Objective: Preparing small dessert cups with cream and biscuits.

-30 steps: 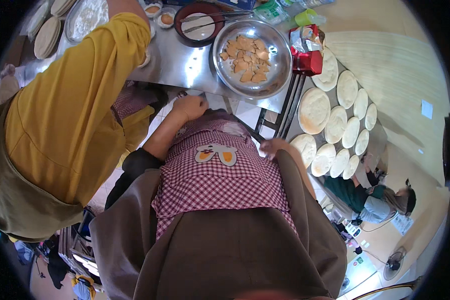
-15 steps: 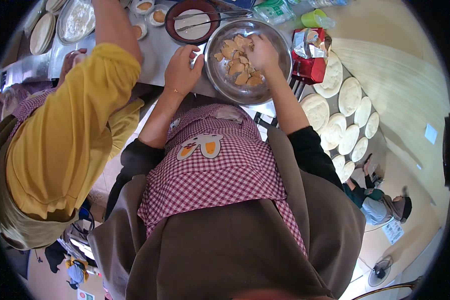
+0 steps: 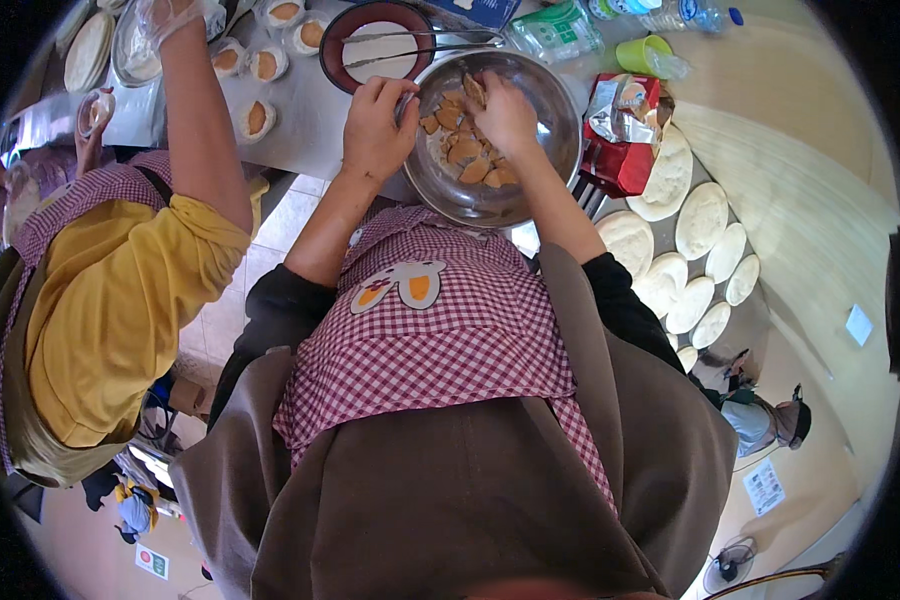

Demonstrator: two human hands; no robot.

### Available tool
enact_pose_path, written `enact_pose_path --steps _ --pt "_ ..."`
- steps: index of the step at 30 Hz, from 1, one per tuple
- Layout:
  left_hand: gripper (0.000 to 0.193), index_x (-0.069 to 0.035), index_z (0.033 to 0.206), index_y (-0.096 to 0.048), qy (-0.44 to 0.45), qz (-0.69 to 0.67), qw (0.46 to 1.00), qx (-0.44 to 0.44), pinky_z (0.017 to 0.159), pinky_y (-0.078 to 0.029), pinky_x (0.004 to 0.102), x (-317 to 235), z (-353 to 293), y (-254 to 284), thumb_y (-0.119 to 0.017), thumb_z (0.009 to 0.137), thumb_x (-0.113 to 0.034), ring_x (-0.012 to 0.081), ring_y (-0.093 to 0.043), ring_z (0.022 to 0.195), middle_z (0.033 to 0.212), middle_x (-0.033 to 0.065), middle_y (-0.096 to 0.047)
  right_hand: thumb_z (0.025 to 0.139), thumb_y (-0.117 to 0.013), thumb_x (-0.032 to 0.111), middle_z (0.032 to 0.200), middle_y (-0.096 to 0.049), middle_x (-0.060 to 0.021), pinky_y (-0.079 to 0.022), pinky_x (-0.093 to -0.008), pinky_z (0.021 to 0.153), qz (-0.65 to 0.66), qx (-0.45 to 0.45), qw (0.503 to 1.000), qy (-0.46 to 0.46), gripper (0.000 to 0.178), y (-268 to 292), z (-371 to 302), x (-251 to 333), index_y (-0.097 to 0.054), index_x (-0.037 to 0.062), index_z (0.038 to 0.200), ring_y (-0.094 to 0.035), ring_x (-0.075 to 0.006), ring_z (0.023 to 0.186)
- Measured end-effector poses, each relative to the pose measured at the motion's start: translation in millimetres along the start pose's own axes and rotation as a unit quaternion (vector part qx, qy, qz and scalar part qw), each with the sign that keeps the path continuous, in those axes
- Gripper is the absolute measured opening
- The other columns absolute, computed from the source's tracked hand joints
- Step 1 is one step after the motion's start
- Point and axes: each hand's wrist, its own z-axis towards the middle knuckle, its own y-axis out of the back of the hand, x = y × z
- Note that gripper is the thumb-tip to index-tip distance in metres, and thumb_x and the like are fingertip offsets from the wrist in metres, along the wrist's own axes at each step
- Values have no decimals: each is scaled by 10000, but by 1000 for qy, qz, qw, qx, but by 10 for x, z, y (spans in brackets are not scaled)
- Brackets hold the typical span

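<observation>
At far left, a co-worker's yellow sleeve is beside me. Small round filled cups stand near a dark red bowl. My left hand is at the steel bowl, fingers curled; whether they pinch its rim, I cannot tell. Brown pieces lie inside; my right hand grips one flat piece. Right of the bowl: a red packet, then pale rounds.

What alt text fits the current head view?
A person's right hand touches brown pieces in a metal bowl, the left hand at its rim. A red packet and pale flat rounds are to the right; a co-worker in yellow is at left.
</observation>
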Motion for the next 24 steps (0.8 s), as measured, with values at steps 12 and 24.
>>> enact_pose_path --steps 12,24 --pt "152 -51 946 -623 4 4 1000 -13 770 -459 359 105 -50 72 -630 794 -62 277 -576 866 899 104 -583 772 -678 352 921 -676 -151 -491 -434 771 -13 119 993 12 380 133 83 88 -630 67 1019 -641 -332 877" --pt "164 -71 929 -613 10 -38 999 -9 773 -448 399 96 -108 30 -629 766 -67 316 -550 882 903 110 -569 836 -558 352 960 -653 -214 -484 -469 820 14 118 993 -18 403 1 97 -109 -593 96 1145 -619 -387 923"
